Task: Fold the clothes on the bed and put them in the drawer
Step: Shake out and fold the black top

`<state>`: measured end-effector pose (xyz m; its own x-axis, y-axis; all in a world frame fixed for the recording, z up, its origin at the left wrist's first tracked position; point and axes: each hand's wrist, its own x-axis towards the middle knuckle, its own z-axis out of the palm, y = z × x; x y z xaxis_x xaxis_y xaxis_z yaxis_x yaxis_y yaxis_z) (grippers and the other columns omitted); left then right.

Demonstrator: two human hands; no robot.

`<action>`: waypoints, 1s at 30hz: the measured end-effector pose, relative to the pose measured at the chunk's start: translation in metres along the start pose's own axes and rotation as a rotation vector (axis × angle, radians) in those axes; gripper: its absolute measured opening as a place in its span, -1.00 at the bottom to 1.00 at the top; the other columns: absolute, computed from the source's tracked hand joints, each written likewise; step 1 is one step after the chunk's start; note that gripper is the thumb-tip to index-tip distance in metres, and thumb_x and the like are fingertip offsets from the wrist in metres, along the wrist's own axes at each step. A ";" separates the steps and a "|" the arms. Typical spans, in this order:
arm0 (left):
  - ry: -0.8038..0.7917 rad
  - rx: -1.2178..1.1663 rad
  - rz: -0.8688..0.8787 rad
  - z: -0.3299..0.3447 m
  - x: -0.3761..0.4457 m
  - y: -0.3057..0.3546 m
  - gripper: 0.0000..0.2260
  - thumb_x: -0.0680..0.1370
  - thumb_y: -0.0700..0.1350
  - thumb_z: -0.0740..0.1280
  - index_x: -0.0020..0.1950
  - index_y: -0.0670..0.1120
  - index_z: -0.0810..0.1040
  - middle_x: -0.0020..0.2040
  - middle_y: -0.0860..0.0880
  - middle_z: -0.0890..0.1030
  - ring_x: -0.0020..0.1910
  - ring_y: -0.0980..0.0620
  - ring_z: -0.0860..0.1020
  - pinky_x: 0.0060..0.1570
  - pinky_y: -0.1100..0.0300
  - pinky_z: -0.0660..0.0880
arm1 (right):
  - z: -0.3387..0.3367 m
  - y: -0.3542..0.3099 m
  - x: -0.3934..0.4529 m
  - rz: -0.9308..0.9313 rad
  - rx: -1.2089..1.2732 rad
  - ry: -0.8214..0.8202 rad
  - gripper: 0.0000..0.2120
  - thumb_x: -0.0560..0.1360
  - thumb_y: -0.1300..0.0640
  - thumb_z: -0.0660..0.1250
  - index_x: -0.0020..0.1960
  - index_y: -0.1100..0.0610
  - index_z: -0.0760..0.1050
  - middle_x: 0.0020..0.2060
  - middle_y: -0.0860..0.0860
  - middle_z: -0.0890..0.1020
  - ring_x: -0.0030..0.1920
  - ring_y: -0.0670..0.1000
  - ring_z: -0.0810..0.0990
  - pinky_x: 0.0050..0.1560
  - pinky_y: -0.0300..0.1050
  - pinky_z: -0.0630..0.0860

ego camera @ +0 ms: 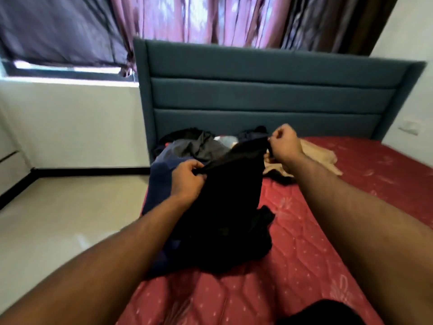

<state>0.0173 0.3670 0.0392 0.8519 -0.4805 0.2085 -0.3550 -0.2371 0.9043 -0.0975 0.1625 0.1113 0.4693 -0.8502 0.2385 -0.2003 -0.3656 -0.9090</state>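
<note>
At frame centre, the left hand (187,181) and right hand (284,143) pinch a black garment (225,207) taut above the bed (316,242), likely readying its first fold.

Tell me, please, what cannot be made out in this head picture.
- Black cloth garment, gripped by left hand and right hand: its type is unclear, dark and motion-blurred.
- Grey, navy and beige clothes pile near the blue padded headboard: partly hidden by the garment.
- Drawer: not in view.
- Red quilted mattress: cut off at the right edge.
</note>
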 end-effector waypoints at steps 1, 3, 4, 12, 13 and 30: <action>0.016 -0.029 0.039 -0.002 0.021 0.028 -0.85 0.47 -0.33 0.42 -0.07 -0.10 0.58 -0.18 -0.17 0.65 -0.33 -0.06 0.59 -0.21 0.05 0.60 | -0.015 -0.035 0.016 -0.006 0.084 0.012 -0.78 0.53 0.31 0.19 -0.18 0.03 0.29 -0.25 0.09 0.46 -0.45 0.10 0.52 -0.52 -0.01 0.55; 0.040 -0.073 0.095 -0.011 0.055 0.075 -0.92 0.49 -0.27 0.45 -0.10 -0.14 0.58 -0.28 -0.16 0.60 -0.46 0.02 0.53 -0.41 0.15 0.56 | -0.032 -0.094 0.040 -0.027 0.269 0.020 -0.77 0.58 0.32 0.15 -0.16 0.03 0.33 -0.21 0.11 0.47 -0.47 0.08 0.51 -0.56 -0.08 0.54; 0.063 -0.073 0.149 -0.017 0.075 0.107 -0.92 0.47 -0.22 0.47 -0.12 -0.15 0.59 -0.30 -0.13 0.59 -0.48 0.05 0.51 -0.45 0.20 0.52 | -0.044 -0.125 0.055 -0.055 0.358 0.013 -0.76 0.59 0.33 0.13 -0.16 0.04 0.36 -0.23 0.12 0.47 -0.43 0.07 0.52 -0.54 -0.08 0.56; 0.163 0.073 0.458 -0.050 0.148 0.241 -0.90 0.56 -0.04 0.34 -0.07 -0.02 0.46 -0.10 -0.02 0.56 0.01 -0.14 0.56 0.00 0.03 0.45 | -0.128 -0.206 0.106 -0.758 -0.468 0.197 -0.78 0.39 0.25 0.42 0.01 0.07 0.63 -0.13 0.02 0.69 -0.14 -0.11 0.64 -0.03 -0.10 0.55; 0.159 0.068 0.493 -0.051 0.148 0.247 -0.91 0.58 -0.06 0.31 -0.04 -0.05 0.43 -0.09 -0.05 0.55 0.00 -0.15 0.55 -0.07 0.08 0.40 | -0.136 -0.213 0.103 -0.770 -0.433 0.258 -0.85 0.40 0.21 0.42 -0.04 0.07 0.64 -0.15 0.03 0.69 -0.15 -0.03 0.64 -0.06 -0.04 0.56; 0.144 0.420 0.924 -0.079 0.110 0.314 -0.73 0.63 0.07 0.23 0.16 -0.11 0.42 0.00 -0.26 0.61 -0.06 -0.24 0.57 -0.13 0.03 0.40 | -0.169 -0.253 0.065 -0.561 0.070 0.430 -0.90 0.62 0.07 0.19 0.01 0.09 0.34 -0.23 -0.04 0.46 -0.23 -0.08 0.44 -0.12 -0.14 0.38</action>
<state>0.0302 0.3062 0.3760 0.2056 -0.5259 0.8253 -0.9786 -0.1155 0.1702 -0.1622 0.1357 0.4148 0.1016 -0.6203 0.7777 0.0344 -0.7791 -0.6259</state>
